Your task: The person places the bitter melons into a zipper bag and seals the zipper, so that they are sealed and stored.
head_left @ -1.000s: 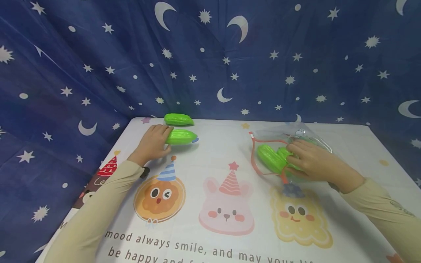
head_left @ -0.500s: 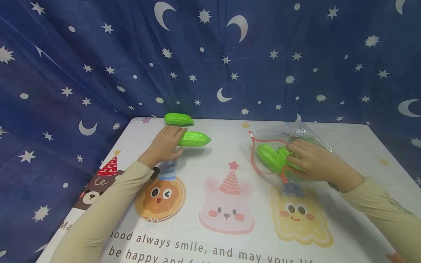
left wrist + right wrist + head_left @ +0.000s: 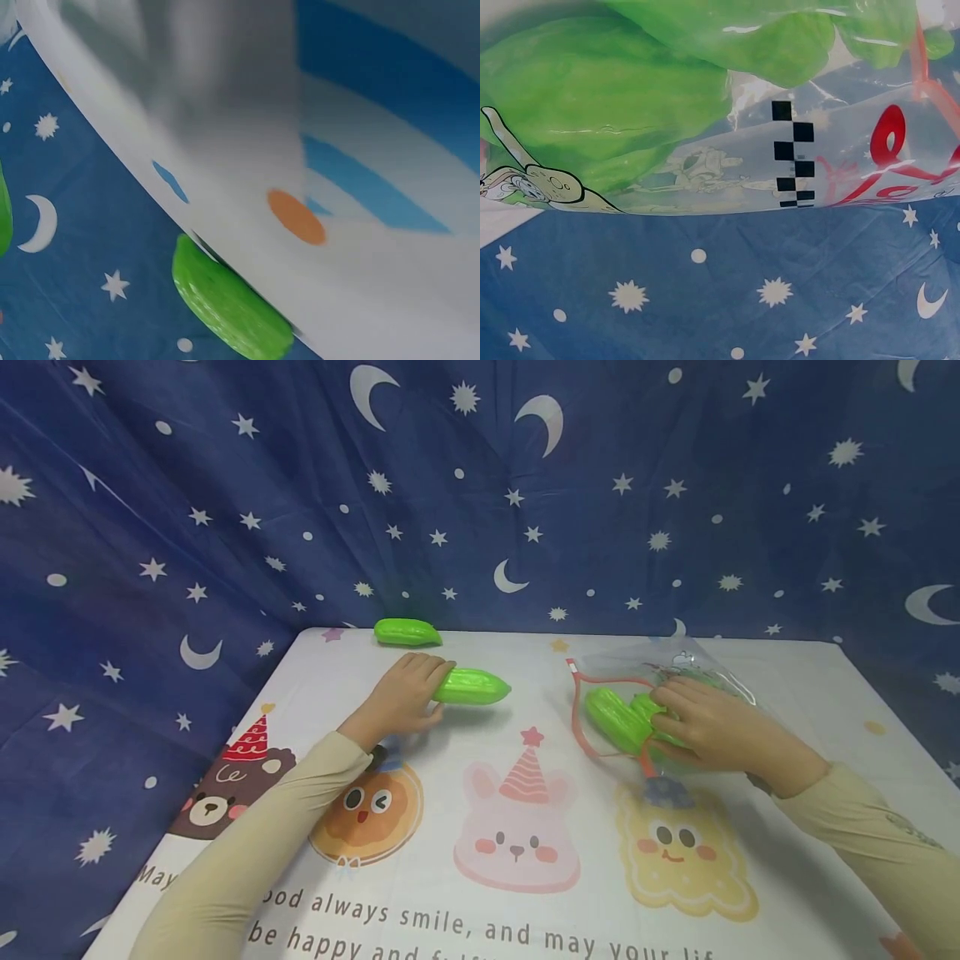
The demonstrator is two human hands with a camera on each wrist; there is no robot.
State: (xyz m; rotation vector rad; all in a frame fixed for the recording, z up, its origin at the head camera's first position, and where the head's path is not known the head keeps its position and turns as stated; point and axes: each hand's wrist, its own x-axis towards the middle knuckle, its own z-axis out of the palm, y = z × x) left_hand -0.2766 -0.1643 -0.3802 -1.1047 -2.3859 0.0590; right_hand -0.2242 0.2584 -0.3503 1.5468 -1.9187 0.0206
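Observation:
In the head view my left hand (image 3: 405, 697) grips a green toy cucumber (image 3: 474, 687) by its left end, holding it just above the table, pointed tip to the right. A sliver of green at the left edge of the left wrist view may be this one. My right hand (image 3: 708, 727) pinches the rim of a clear plastic bag (image 3: 637, 656) with an orange-red edged mouth that gapes to the left. Green toy cucumbers (image 3: 618, 718) lie in the bag, partly hidden by the hand; the right wrist view shows large green shapes (image 3: 607, 105) through the printed film.
Another green toy cucumber (image 3: 407, 632) lies at the table's back edge, left of centre. A white cloth with cartoon prints (image 3: 517, 827) covers the table. Behind it hangs a dark blue curtain (image 3: 420, 477) with stars and moons.
My left hand has moved right and slightly nearer, carrying the cucumber away from the one at the back edge toward the bag. The right hand and bag have barely moved.

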